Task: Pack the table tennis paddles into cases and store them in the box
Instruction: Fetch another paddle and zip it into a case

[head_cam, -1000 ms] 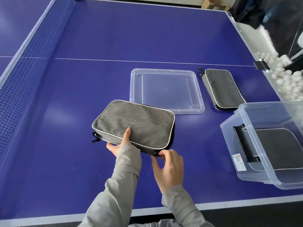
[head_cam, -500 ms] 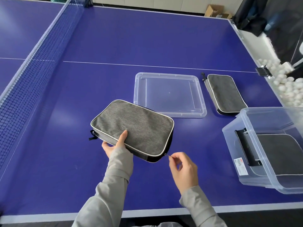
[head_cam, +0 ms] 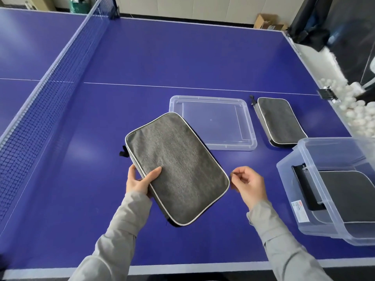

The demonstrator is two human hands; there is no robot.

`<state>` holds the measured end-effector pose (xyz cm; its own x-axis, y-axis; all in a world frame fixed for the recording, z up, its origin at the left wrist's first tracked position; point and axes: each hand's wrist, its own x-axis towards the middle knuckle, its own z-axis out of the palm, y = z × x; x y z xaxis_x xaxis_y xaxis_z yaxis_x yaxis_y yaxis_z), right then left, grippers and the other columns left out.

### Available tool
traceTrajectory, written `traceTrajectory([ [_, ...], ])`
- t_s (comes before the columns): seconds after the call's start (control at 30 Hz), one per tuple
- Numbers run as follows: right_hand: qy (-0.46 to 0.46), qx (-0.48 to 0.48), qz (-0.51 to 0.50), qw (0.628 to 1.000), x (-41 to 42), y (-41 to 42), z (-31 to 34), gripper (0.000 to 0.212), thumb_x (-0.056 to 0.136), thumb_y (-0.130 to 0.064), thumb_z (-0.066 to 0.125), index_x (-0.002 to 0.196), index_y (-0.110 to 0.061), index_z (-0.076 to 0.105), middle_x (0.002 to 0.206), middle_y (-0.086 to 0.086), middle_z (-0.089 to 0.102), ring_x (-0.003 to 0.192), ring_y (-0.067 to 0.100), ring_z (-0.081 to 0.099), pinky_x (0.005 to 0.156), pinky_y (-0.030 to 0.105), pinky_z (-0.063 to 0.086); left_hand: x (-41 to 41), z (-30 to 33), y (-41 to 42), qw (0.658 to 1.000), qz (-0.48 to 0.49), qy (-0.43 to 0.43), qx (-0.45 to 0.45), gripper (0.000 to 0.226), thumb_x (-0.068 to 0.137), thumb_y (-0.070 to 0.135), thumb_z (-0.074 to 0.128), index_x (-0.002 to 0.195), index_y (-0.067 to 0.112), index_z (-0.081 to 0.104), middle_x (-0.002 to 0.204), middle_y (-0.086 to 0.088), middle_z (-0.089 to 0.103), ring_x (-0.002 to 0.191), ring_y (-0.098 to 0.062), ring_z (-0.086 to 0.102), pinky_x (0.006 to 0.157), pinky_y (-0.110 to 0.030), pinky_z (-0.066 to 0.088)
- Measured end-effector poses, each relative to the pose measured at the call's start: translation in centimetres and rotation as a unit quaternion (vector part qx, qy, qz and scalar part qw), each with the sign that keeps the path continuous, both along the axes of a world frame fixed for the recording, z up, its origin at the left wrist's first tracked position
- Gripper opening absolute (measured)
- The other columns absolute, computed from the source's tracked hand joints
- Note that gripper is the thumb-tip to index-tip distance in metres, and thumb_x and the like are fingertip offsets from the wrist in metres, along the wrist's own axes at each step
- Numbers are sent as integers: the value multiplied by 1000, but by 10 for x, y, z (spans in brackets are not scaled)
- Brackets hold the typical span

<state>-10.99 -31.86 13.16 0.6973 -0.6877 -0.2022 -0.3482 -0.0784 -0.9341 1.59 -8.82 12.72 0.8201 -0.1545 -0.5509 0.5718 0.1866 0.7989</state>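
Head view: grey fabric zip case now turned lengthwise, gripped at near-left edge by left hand; right hand pinching what looks like zip pull at right corner. Zipping apparently finishing, boxing next. Cases counted: three, one held, one on table, one inside clear plastic box. One clear lid.

A blue table tennis table with white lines fills most of the view, its dark net running along the left from near to far. Beyond the far edge stands a pale panelled wall, with an open cardboard box on the floor at far right. Many white balls lie heaped off the table's right side, under dark fabric.
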Motion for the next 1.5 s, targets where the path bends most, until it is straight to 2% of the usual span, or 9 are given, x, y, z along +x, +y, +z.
traceTrajectory([
  [0.33, 34, 22, 68, 997, 34, -1, 17, 23, 81, 11, 54, 72, -10, 56, 64, 8, 58, 45, 8, 55, 53, 21, 47, 16, 12, 15, 982, -163, -92, 19, 83, 36, 25, 86, 111, 25, 51, 79, -8, 74, 67, -26, 71, 59, -34, 58],
  [0.53, -25, 2, 14, 1000, 57, -17, 35, 23, 80, 12, 55, 70, -10, 55, 59, 8, 54, 41, 5, 50, 45, 14, 42, 14, 13, 26, 931, -305, -167, 110, 82, 36, 30, 89, 108, 32, 51, 80, -14, 72, 68, -27, 69, 65, -37, 58],
  [0.67, -13, -48, 54, 997, 60, -22, 42, 26, 77, 10, 58, 68, -14, 55, 61, 5, 55, 47, 6, 51, 51, 14, 43, 18, 9, 33, 900, -340, -212, 170, 85, 31, 54, 91, 104, 47, 48, 85, -11, 73, 76, -30, 70, 77, -43, 57],
  [0.8, -13, -96, 93, 991, 63, -17, 52, 22, 75, 9, 60, 69, -12, 55, 65, 4, 57, 60, 16, 52, 63, 23, 46, 25, 22, 33, 844, -380, -287, 245, 71, 39, 54, 78, 99, 60, 41, 80, 11, 72, 75, -16, 69, 82, -32, 54],
  [0.87, -26, -120, 119, 985, 66, -10, 58, 27, 74, 8, 62, 66, -16, 55, 64, 2, 57, 59, 11, 52, 61, 17, 45, 27, 30, 31, 807, -406, -315, 292, 69, 39, 59, 70, 97, 67, 34, 77, 8, 70, 74, -15, 68, 80, -29, 53],
  [1.03, -72, -157, 169, 970, 74, 13, 72, 27, 73, 6, 63, 65, -18, 55, 62, -3, 57, 58, 11, 51, 59, 18, 44, 30, 35, 22, 726, -450, -356, 379, 78, 43, 62, 63, 111, 52, 26, 81, 4, 70, 79, -22, 63, 80, -36, 53],
  [1.23, -104, -233, 235, 938, 75, 35, 85, 15, 70, 4, 60, 69, -11, 58, 58, -7, 54, 56, 7, 50, 60, 22, 44, 30, 39, 10, 678, -480, -358, 426, 77, 58, 49, 71, 118, 51, 23, 85, 8, 69, 79, -22, 62, 77, -34, 54],
  [1.37, -105, -243, 246, 932, 77, 38, 81, 13, 73, 2, 61, 71, -11, 58, 60, -6, 54, 58, 7, 50, 61, 19, 43, 28, 35, 9, 691, -473, -348, 421, 74, 58, 49, 71, 118, 51, 29, 85, 10, 69, 79, -21, 63, 77, -33, 54],
  [1.5, -117, -249, 203, 940, 81, 37, 64, 3, 81, -12, 64, 78, -11, 62, 76, -6, 59, 69, 11, 54, 67, 14, 43, 25, 27, 15, 779, -419, -289, 366, 73, 50, 44, 78, 114, 49, 42, 81, 9, 68, 82, -21, 65, 81, -30, 52],
])
